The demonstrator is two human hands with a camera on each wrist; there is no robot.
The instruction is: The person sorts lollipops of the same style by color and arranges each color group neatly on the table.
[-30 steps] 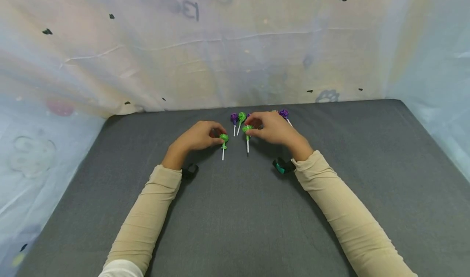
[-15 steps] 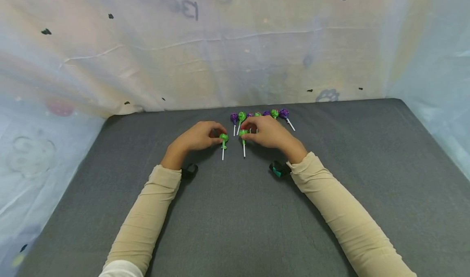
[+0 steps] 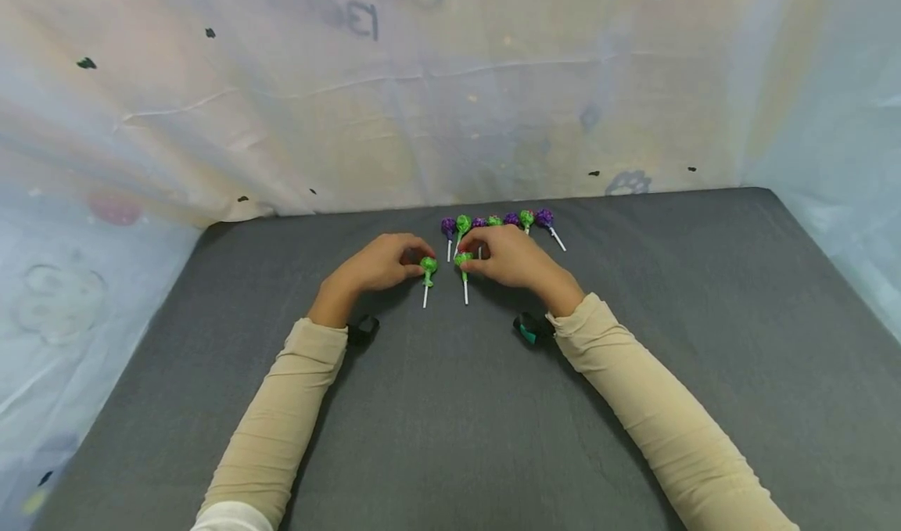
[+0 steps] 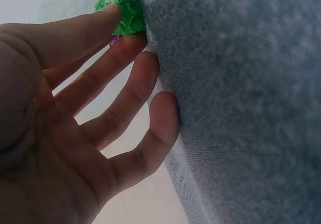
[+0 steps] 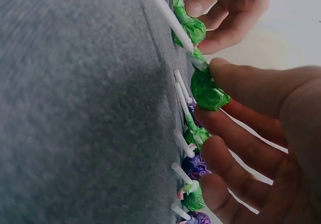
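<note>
Pinching one green lollipop (image 3: 428, 264) in your left hand (image 3: 380, 263) and another (image 3: 462, 260) in your right hand (image 3: 514, 256), both side by side on the mat (image 3: 450, 406), you likely have six left in the back row (image 3: 496, 220).

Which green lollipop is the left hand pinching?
The leftmost green lollipop, set forward of the back row, beside the one in the right hand.

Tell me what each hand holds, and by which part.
Left hand pinches a green lollipop by its wrapped head; right hand pinches another green lollipop likewise.
</note>
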